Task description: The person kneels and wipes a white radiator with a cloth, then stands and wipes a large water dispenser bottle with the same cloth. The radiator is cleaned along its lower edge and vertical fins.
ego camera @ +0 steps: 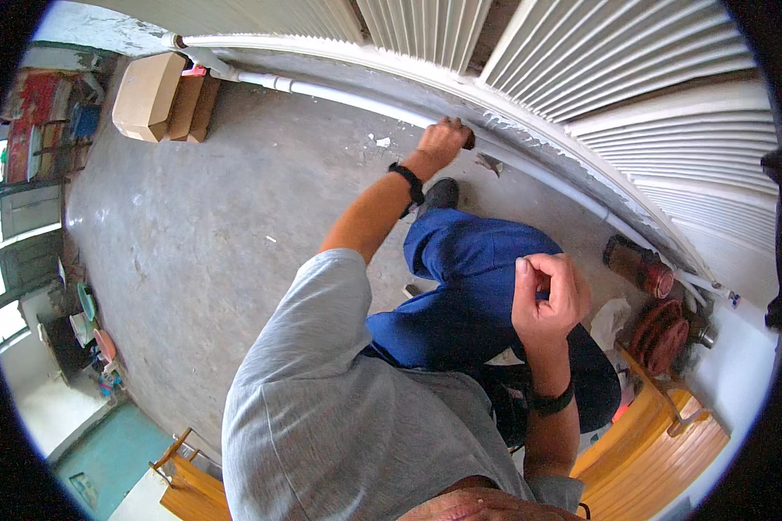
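Note:
My left hand (442,141) reaches out and down beside a white pipe (365,101) that runs along the foot of the wall. Its fingers are closed around a small dark brown object (470,139), mostly hidden in the fist; I cannot tell what it is. Above my blue-trousered thigh (489,260) is my right hand (550,293), its fingers curled and the thumb bent towards the forefinger. Nothing shows in it. Black bands circle both wrists. Close to the left hand, a brownish scrap (490,164) and white flakes (382,141) lie on the concrete floor (189,221).
White ribbed panels (625,58) rise above the pipe. Cardboard boxes (146,98) stand at the far left. A glass jar (632,264) with a reddish lid and red round items (659,335) sit at right. Yellow wooden furniture (665,459) is beside me; basins (86,301) lie far left.

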### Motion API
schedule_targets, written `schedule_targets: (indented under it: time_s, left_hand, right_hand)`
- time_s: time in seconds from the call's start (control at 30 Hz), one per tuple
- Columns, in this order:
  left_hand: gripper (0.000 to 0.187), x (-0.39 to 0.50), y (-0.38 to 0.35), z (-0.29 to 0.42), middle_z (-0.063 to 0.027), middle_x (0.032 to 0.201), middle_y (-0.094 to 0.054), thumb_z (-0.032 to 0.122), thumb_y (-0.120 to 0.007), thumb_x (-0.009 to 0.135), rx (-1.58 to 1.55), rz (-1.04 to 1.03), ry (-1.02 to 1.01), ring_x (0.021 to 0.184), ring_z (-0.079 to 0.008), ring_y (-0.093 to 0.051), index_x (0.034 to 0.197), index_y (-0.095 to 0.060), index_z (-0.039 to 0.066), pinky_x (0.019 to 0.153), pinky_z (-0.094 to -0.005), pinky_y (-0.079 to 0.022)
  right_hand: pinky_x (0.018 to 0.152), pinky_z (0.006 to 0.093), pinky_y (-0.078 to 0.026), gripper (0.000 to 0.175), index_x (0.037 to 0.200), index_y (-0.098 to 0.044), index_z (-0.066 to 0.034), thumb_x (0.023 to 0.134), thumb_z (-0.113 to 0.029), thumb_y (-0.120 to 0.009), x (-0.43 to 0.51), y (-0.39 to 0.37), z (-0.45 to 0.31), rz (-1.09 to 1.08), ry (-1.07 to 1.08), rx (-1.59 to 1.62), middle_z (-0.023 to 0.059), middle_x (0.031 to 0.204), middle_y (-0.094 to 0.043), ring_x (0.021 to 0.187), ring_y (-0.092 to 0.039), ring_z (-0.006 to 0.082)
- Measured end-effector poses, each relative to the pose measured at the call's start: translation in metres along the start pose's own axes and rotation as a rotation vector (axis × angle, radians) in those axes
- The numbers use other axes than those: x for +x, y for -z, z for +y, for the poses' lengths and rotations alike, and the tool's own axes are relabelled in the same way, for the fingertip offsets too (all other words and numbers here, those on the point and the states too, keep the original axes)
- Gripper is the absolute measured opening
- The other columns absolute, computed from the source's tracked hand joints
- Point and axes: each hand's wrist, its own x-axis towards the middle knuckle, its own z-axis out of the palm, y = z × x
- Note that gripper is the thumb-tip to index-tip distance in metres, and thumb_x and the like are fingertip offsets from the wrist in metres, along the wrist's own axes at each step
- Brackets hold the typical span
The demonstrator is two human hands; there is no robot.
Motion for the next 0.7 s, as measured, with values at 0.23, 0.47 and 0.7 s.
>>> schedule_targets:
  time_s: [0.23,0.47,0.7]
  left_hand:
    - [0.025,-0.055,0.025,-0.161,-0.0127,0.124,-0.068,0.011,-0.054,0.097,0.048,0.074,0.251,0.119,-0.0376,-0.065,0.115,-0.071,0.017,0.093,-0.0521,-0.059]
    - [0.031,-0.088,0.089,-0.324,-0.0203,0.121,-0.069,0.03,-0.046,0.108,0.203,-0.032,1.028,0.113,-0.0417,-0.07,0.117,-0.066,0.008,0.09,-0.0527,-0.06]
    - [0.031,-0.09,0.068,-0.354,-0.0293,0.122,-0.064,0.024,-0.054,0.101,0.186,0.118,0.798,0.098,-0.0472,-0.072,0.121,-0.061,0.002,0.082,-0.0535,-0.061]
  right_hand:
    - [0.051,0.0361,-0.043,0.015,0.091,-0.066,-0.0095,0.086,-0.007,-0.08,0.008,-0.007,-0.009,-0.05,0.018,-0.012,0.0044,0.072,-0.063,0.057,-0.059,0.0221]
    - [0.051,0.0366,-0.043,0.016,0.089,-0.065,-0.0104,0.085,-0.008,-0.08,0.013,-0.01,-0.012,-0.065,0.038,-0.01,0.0035,0.069,-0.06,0.056,-0.059,0.0227]
    - [0.052,0.0294,-0.042,0.012,0.093,-0.064,-0.0055,0.09,-0.003,-0.075,0.02,-0.016,-0.018,-0.097,0.1,0.013,0.0046,0.075,-0.065,0.057,-0.058,0.0173]
